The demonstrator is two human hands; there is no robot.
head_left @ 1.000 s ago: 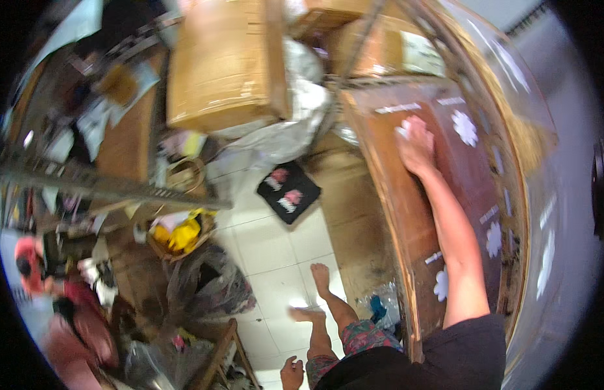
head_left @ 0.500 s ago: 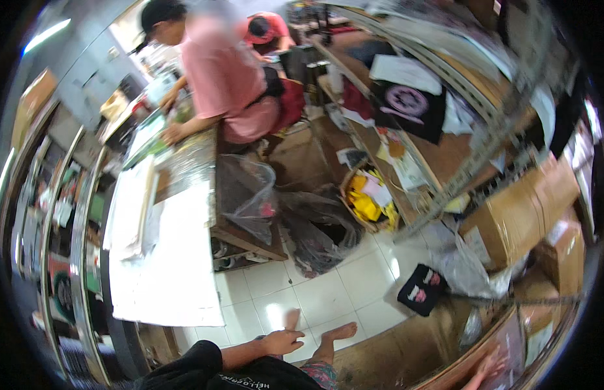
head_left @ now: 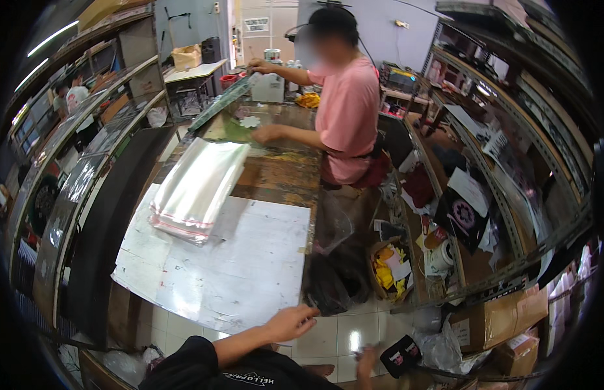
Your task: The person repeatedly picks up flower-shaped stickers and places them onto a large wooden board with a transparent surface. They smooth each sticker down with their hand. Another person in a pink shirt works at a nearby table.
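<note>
Here the view has swung from the brown board and floor clutter onto the counter [head_left: 204, 273]. At left a stack of clear bags [head_left: 198, 185] lies on its grey sheet. The left hand [head_left: 290, 322] hovers open at the counter's near edge, touching nothing; the right hand [head_left: 366, 361] is blurred, so I cannot tell its state. Beyond, a person in a pink shirt [head_left: 347, 117] works; shelves [head_left: 510, 195] line the right.

left hand [head_left: 290, 323]: empty, fingers spread, at the surface [head_left: 250, 260] near edge
bags: clear stack [head_left: 198, 188], left side
co-worker: pink shirt [head_left: 347, 117], far end
</note>
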